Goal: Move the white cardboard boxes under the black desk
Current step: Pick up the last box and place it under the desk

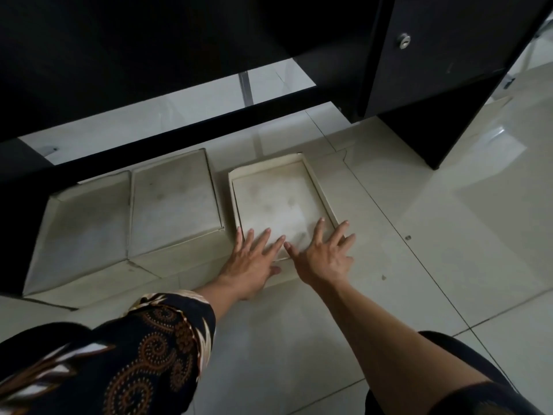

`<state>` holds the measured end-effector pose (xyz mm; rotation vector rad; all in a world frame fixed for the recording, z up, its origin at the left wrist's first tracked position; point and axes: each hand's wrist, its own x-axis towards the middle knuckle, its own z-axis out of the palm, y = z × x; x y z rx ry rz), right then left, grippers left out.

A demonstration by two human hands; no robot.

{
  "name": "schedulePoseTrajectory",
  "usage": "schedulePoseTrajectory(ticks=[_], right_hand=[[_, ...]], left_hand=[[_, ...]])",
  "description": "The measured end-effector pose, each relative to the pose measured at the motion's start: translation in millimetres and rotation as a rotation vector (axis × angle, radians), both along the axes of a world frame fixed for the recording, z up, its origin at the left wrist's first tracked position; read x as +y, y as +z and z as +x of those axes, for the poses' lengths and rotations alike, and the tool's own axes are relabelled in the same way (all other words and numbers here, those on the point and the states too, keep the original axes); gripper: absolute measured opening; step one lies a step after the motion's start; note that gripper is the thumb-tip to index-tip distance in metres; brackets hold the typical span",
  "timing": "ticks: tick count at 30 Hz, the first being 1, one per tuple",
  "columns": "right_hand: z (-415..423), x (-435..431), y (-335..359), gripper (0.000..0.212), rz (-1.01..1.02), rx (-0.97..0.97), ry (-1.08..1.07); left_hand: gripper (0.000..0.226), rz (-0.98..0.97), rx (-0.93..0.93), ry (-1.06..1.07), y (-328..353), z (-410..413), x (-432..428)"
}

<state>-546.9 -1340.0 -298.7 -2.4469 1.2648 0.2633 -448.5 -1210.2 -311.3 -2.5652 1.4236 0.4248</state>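
Both hands lay flat and spread, gripping nothing: left hand [254,259] and right hand [324,256] pressed on the near end of the shallow white box [278,202]. Best pushed evenly, straight toward the black desk [149,55]. It sat on the floor tiles [449,235], open-topped, smudged, beside two taller white boxes [176,202].

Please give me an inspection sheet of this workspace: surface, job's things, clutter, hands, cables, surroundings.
Surface: pale tiled floor, glossy.
Job's things: shallow open white box right; two taller closed white boxes side by side left, all before the black desk.
Clutter: small dark specks on tiles.
Hands: left hand and right hand flat, open, on the shallow box's near edge; no grip closed.
Cables: nothing seen.
Surroundings: desk cabinet with lock right.
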Motion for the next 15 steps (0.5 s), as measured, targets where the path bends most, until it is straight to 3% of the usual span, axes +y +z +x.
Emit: schedulePoseTrajectory(ticks=[4,7,11,15], right_hand=[[19.7,-6.8,-8.1,0.090,-0.019,-0.022,0.065],[42.6,-9.0,-10.6,0.088,-0.025,-0.025,0.069],[75.0,-6.8,-12.3,0.085,-0.033,-0.042,0.087],[93.4,-9.4,-14.2,0.081,-0.059,-0.069,0.096]], left_hand=[[0.074,-0.015,-0.015,0.041,2.1,13.4,-3.6],[0.085,-0.014,-0.190,0.085,7.4,22.7,-1.0],[0.117,0.005,-0.290,0.461,18.9,46.2,11.7],[0.106,0.113,-0.217,0.603,14.6,61.6,30.4]])
